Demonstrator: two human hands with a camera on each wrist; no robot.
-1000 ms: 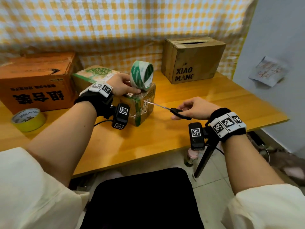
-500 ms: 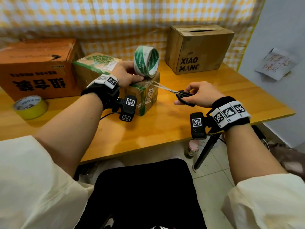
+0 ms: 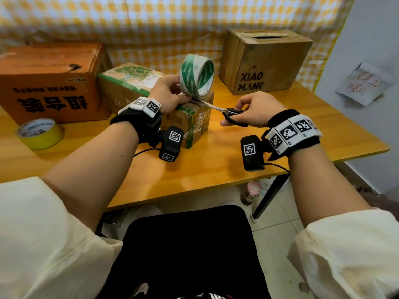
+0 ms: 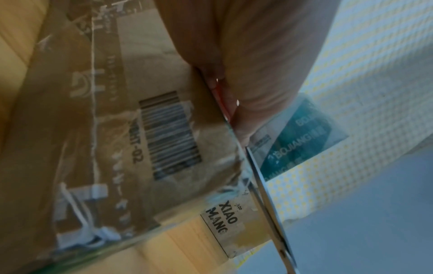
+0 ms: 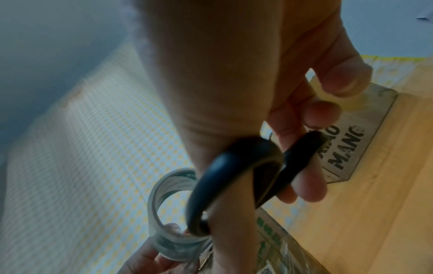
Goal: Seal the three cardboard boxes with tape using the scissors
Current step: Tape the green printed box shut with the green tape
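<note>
Tape roll [image 3: 197,76] atop middle box [image 3: 190,117], between two boxes

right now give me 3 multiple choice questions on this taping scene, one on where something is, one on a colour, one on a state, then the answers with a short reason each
1. Where does the yellow tape roll lie?
A. on the table, left of the person, in front of the orange box
B. on top of the XIAO MANG box
C. on the floor

2. What colour are the scissors' handles?
A. red
B. black
C. yellow

3. What is the left hand doing?
A. lying flat and empty on the table
B. holding the green-and-white tape roll above the small box
C. gripping the scissors

Answers:
1 A: it rests on the table by the orange box.
2 B: the scissors in the right hand have black loops, plain in the right wrist view.
3 B: its fingers hold the green-and-white tape roll over the small box, where the blades meet the tape.
</note>
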